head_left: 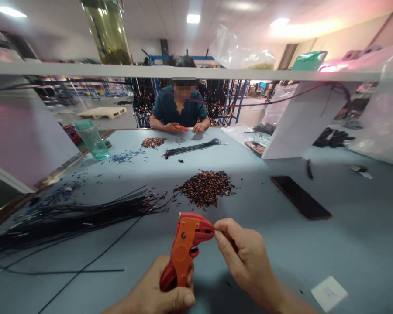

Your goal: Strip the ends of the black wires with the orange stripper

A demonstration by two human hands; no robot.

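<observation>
My left hand [157,293] is closed round the handles of an orange and red crimping tool [185,246], held upright near the table's front edge. My right hand [244,255] pinches something small at the tool's red jaw; I cannot make out what it is. A pile of small copper and black terminals [205,186] lies just beyond the tool. A bundle of thin black wires [68,216] fans out to the left, with bare ends pointing toward the pile. One loose black wire [85,267] runs across the blue table [347,244].
A dark phone [300,197] lies to the right, and a white paper slip [329,293] at the front right. Across the table a person in a teal shirt [180,112] works with another wire bundle [191,148]. A green bottle [93,139] stands at the left.
</observation>
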